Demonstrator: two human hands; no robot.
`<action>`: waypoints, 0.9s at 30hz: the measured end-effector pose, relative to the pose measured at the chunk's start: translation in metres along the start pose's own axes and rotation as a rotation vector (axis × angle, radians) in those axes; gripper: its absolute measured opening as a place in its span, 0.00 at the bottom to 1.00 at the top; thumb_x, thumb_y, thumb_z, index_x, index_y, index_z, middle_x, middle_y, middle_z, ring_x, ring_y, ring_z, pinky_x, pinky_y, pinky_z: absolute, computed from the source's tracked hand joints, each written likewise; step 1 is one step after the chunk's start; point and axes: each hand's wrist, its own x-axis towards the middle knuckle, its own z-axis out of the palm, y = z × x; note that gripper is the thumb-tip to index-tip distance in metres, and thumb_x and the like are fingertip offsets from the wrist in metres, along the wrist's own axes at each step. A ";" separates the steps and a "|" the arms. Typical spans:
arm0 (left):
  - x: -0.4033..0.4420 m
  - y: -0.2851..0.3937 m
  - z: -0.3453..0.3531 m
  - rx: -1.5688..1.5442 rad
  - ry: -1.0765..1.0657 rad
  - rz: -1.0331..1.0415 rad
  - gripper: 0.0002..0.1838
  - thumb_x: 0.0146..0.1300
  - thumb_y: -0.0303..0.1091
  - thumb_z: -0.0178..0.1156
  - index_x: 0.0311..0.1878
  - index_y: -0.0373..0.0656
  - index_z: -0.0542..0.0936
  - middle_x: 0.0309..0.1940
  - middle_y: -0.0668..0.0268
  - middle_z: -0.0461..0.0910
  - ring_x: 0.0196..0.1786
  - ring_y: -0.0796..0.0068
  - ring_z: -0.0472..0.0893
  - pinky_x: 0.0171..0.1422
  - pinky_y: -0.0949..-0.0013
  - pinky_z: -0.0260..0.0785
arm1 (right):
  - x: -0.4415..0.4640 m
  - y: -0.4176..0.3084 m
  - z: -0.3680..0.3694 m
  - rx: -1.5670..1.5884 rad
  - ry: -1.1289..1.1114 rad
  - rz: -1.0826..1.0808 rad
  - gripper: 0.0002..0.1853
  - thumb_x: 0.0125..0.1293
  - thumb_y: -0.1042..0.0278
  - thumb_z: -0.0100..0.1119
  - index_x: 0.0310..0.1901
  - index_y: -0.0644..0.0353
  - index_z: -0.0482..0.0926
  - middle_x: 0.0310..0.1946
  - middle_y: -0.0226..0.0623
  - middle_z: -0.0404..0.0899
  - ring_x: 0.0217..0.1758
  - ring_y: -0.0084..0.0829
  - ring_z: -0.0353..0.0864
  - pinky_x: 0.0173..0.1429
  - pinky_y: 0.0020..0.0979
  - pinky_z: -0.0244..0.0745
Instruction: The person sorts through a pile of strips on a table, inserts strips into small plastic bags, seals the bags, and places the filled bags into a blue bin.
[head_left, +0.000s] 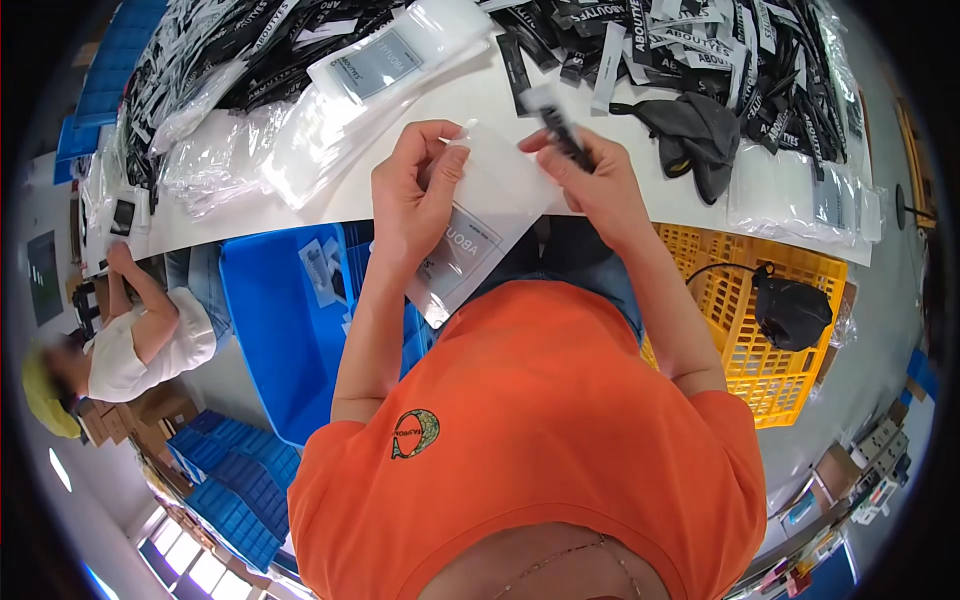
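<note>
A frosted plastic bag with a grey printed label hangs over the table's front edge, its upper corner pinched in my left hand. To its right, my right hand grips a small black packet with white lettering, slightly blurred, between thumb and fingers. Some fingers of that hand also lie close to the bag's right edge; whether they touch it is unclear. Behind my left hand lies a stack of similar printed bags.
Black and white packets are heaped along the table's back. A dark cloth lies at right. Below are a blue bin and a yellow crate with a black cap. Another person stands at left.
</note>
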 end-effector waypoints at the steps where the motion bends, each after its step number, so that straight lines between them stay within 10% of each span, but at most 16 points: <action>1: -0.001 0.001 -0.001 0.042 0.000 0.005 0.10 0.72 0.25 0.64 0.54 0.39 0.80 0.27 0.71 0.78 0.28 0.87 0.69 0.32 0.78 0.61 | 0.001 0.001 0.001 -0.023 -0.017 -0.023 0.10 0.70 0.63 0.70 0.46 0.61 0.88 0.26 0.22 0.76 0.28 0.15 0.70 0.34 0.23 0.64; 5: -0.008 0.014 0.002 0.222 0.037 0.083 0.16 0.64 0.26 0.71 0.54 0.46 0.83 0.38 0.67 0.82 0.30 0.79 0.75 0.32 0.75 0.69 | 0.006 0.001 0.003 -0.082 -0.045 -0.014 0.09 0.65 0.70 0.74 0.44 0.64 0.89 0.30 0.28 0.85 0.33 0.19 0.80 0.41 0.23 0.74; 8: -0.004 0.010 0.006 0.579 0.015 0.689 0.20 0.54 0.29 0.77 0.51 0.53 0.85 0.51 0.64 0.81 0.36 0.71 0.82 0.36 0.71 0.79 | 0.004 -0.009 0.005 0.083 -0.083 0.130 0.07 0.63 0.73 0.74 0.40 0.66 0.89 0.32 0.31 0.87 0.35 0.20 0.84 0.43 0.24 0.78; 12: -0.006 0.005 0.007 0.601 -0.071 0.689 0.18 0.49 0.28 0.77 0.44 0.53 0.86 0.53 0.64 0.80 0.41 0.67 0.84 0.36 0.69 0.82 | 0.001 0.003 0.012 0.168 -0.115 0.119 0.06 0.62 0.74 0.75 0.38 0.65 0.89 0.32 0.32 0.88 0.36 0.19 0.84 0.43 0.23 0.78; 18: -0.005 0.011 0.013 0.116 -0.221 0.268 0.07 0.61 0.26 0.72 0.42 0.41 0.84 0.44 0.63 0.81 0.38 0.72 0.84 0.39 0.71 0.79 | 0.009 0.004 -0.002 0.390 -0.042 0.186 0.10 0.68 0.72 0.71 0.49 0.62 0.89 0.34 0.27 0.87 0.31 0.12 0.74 0.35 0.20 0.68; 21: -0.001 0.013 0.016 -0.356 -0.212 -0.091 0.06 0.69 0.31 0.69 0.40 0.38 0.84 0.44 0.68 0.80 0.40 0.78 0.82 0.45 0.74 0.76 | 0.015 0.002 -0.002 0.259 -0.124 -0.112 0.16 0.70 0.70 0.70 0.58 0.54 0.86 0.30 0.19 0.80 0.26 0.10 0.65 0.29 0.20 0.61; 27: -0.004 -0.001 0.030 -0.877 -0.196 -0.374 0.12 0.72 0.37 0.68 0.50 0.40 0.84 0.49 0.69 0.81 0.51 0.79 0.80 0.60 0.70 0.74 | 0.007 0.021 0.004 0.633 -0.194 0.016 0.07 0.72 0.71 0.68 0.44 0.60 0.79 0.26 0.19 0.71 0.20 0.11 0.60 0.23 0.21 0.52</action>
